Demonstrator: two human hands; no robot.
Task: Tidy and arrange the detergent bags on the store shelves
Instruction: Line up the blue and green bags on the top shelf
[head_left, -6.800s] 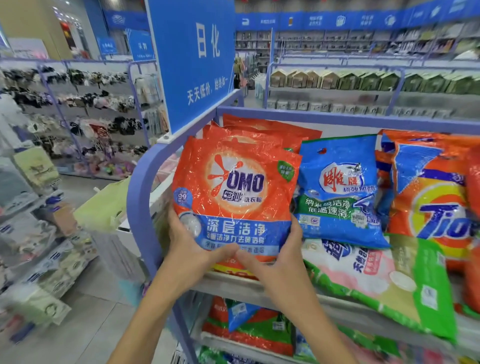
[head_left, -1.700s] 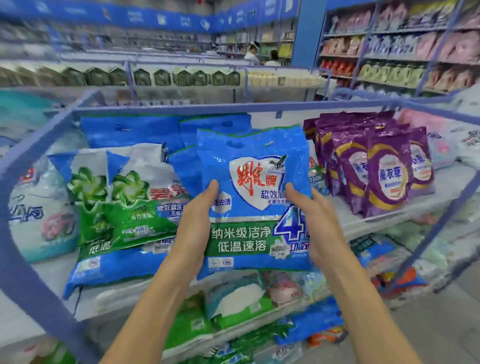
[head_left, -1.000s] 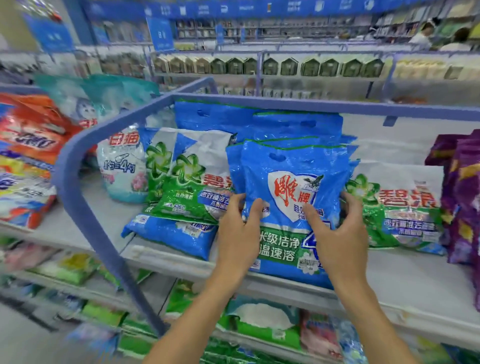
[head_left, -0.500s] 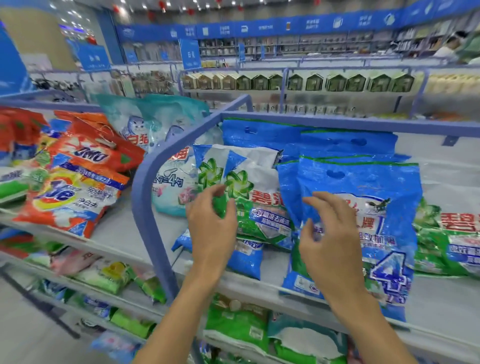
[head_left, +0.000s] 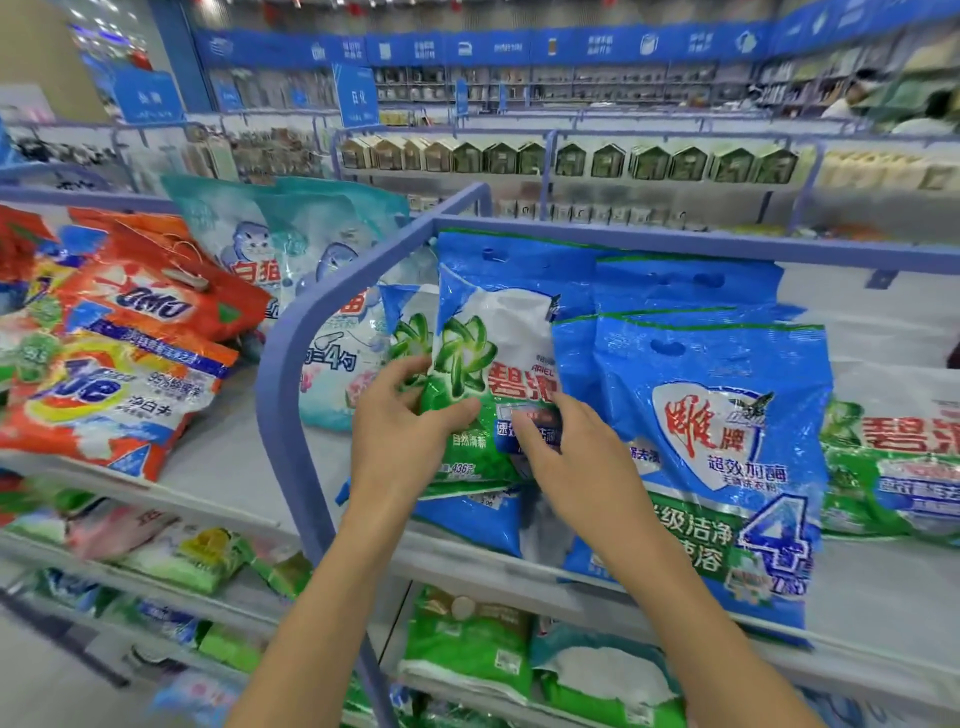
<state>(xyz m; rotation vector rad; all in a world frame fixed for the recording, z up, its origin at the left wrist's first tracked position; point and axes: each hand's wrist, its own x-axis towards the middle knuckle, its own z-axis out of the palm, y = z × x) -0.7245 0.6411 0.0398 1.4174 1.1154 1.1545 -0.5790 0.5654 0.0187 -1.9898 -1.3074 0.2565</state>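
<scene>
On the left shelf (head_left: 223, 462) lie an orange OMO bag (head_left: 156, 306) and teal cat-printed bags (head_left: 249, 244). Our left hand (head_left: 410, 431) pinches the green-and-white Ariel bag (head_left: 493, 353) propped on the right shelf (head_left: 883, 587). Our right hand (head_left: 571, 457) touches its front, grip unclear. Just beside stands a blue bag (head_left: 717, 431) marked "4".

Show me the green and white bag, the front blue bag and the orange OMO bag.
green and white bag (head_left: 511, 332), head view, white upper part.
front blue bag (head_left: 711, 436), head view, white heart label.
orange OMO bag (head_left: 156, 307), head view, its logo.
</scene>
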